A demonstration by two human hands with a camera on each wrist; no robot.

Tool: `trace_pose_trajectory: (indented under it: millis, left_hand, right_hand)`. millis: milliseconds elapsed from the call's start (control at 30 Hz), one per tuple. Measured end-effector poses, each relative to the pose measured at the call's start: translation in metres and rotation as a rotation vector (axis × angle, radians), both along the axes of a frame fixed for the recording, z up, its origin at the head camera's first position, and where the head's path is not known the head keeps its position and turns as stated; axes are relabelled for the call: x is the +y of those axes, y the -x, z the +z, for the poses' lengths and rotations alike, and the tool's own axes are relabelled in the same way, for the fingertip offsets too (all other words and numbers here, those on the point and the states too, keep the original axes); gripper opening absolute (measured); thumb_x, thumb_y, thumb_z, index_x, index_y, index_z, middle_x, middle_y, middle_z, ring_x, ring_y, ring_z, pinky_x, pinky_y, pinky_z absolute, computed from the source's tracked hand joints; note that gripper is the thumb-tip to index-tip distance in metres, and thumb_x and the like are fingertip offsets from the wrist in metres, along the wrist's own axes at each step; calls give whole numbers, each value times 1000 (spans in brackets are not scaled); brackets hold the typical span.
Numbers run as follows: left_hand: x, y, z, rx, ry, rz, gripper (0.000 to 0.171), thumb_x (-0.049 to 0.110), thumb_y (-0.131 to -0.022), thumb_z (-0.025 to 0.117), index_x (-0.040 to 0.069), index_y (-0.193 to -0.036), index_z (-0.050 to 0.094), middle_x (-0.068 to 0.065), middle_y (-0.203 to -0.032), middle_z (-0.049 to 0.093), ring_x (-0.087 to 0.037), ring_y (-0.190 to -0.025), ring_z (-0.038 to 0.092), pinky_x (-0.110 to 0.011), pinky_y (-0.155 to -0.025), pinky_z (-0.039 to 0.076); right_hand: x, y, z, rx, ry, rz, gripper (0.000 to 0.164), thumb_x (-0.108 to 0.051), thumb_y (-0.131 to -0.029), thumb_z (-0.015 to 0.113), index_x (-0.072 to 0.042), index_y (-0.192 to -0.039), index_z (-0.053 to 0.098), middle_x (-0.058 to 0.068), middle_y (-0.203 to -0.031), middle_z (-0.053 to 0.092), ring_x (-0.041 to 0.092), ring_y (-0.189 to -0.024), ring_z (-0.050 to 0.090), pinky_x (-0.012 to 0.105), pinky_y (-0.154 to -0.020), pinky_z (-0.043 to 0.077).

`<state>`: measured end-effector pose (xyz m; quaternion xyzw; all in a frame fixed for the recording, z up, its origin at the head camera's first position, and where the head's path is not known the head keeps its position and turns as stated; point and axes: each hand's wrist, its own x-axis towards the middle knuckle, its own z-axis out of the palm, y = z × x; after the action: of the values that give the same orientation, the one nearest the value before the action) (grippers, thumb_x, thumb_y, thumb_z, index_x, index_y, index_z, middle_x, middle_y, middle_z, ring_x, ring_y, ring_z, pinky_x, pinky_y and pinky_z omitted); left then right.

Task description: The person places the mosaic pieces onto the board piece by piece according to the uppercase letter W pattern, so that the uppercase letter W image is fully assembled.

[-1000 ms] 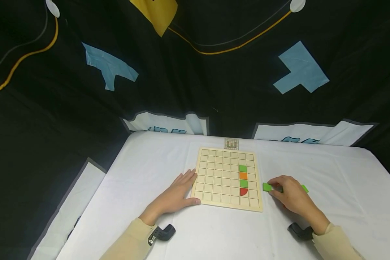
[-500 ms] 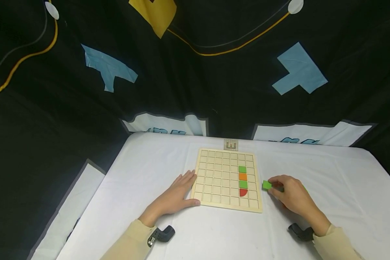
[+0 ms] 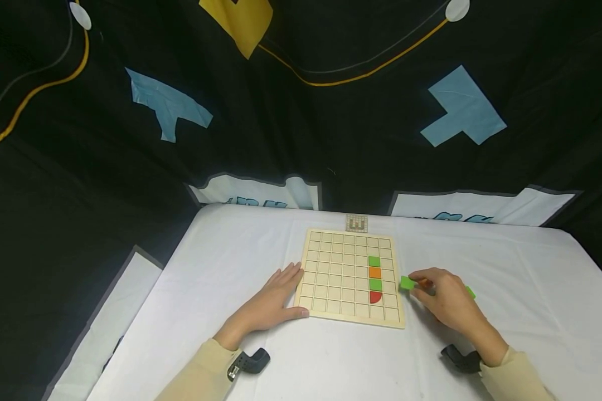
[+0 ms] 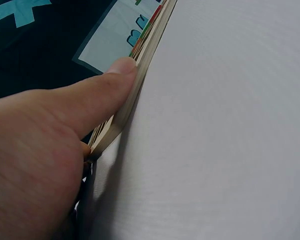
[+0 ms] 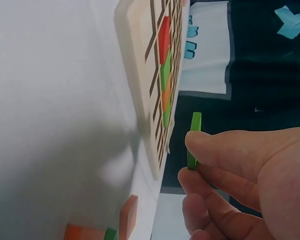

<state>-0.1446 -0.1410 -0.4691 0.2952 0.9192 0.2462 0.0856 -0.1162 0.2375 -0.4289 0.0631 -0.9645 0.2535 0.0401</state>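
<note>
A person's right hand (image 3: 446, 295) pinches a green tile (image 3: 407, 283) between thumb and fingertips, holding it off the cloth just beside the right edge of a pale gridded board (image 3: 338, 266), while the left hand (image 3: 273, 298), fingers straight and slightly spread, rests against the opposite edge, its thumb on the near corner. Between the two hands, closer to the right, a single column in the grid leads away from the wearer: a red rounded piece (image 3: 375, 297), a green square (image 3: 375, 284), an orange square (image 3: 374, 272) and a farther green square (image 3: 374, 261). Loose orange pieces (image 5: 129, 217) lie below the right hand, and a loose green piece (image 3: 470, 292) peeks out beyond its outer side. Past both hands, behind the board, sits a small patterned card (image 3: 357, 223) on the white tablecloth (image 3: 246, 234), before a black backdrop (image 3: 301, 128) with blue shapes.
</note>
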Motion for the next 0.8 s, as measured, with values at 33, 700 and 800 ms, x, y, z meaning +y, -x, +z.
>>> trace_pose_trajectory:
  millis: [33, 700, 800]
  left_hand:
    - [0, 0, 0, 1, 3, 1, 95, 55, -93, 64, -3, -157, 25, -15, -166, 16, -27, -154, 9, -45, -125, 5]
    - [-1, 0, -3, -3, 5, 5, 95, 56, -93, 64, -3, -157, 25, -14, -166, 15, -27, -154, 8, -44, -125, 5]
    - [-1, 1, -3, 6, 9, 0, 95, 56, -93, 63, -4, -157, 25, -15, -166, 15, -27, -154, 8, -44, -125, 6]
  right_hand:
    - [-1, 0, 0, 2, 0, 1, 30, -10, -85, 79, -5, -114, 74, 12, -101, 71, 24, -84, 62, 31, -59, 49]
    - [-27, 1, -4, 51, 37, 95, 28, -9, -83, 79, -7, -111, 76, 5, -105, 72, 20, -87, 60, 35, -69, 49]
    - [-31, 2, -6, 52, 57, 108, 27, -9, -83, 80, -8, -110, 76, 3, -104, 72, 19, -87, 59, 35, -70, 50]
